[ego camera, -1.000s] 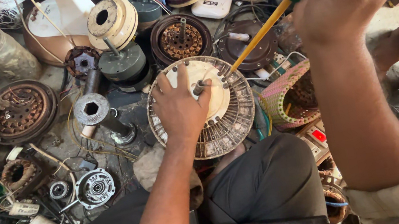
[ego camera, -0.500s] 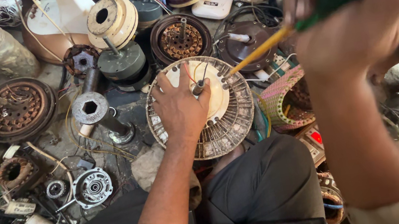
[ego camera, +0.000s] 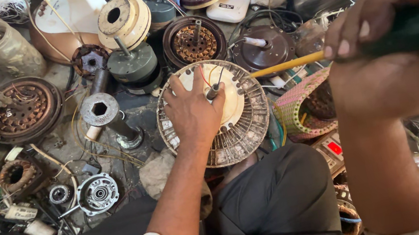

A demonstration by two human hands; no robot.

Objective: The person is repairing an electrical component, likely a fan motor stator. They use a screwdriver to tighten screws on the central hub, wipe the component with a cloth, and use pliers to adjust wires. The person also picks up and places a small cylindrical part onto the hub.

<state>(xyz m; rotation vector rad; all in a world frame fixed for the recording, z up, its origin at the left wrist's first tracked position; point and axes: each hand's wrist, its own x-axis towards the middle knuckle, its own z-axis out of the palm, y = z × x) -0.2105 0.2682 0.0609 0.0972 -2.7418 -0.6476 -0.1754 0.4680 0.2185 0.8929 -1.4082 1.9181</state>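
A repair workshop: dismantled fan motors (ego camera: 24, 110), copper windings (ego camera: 193, 43) and loose parts everywhere.

Left hand (ego camera: 194, 111) lies flat, palm down, fingers spread, forearm stretched straight out from a rolled pale sleeve. Right hand (ego camera: 399, 52) is up close to the camera, fist curled tight, wrist bent, forearm rising steeply.

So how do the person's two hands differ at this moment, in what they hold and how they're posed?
The left hand lies flat, fingers spread, pressing on the round slotted motor housing; the right hand is raised and closed around the green handle of a screwdriver. The left hand sits low and sharp in view; the right hand is close to the camera and looks much larger. Both work on the same housing.
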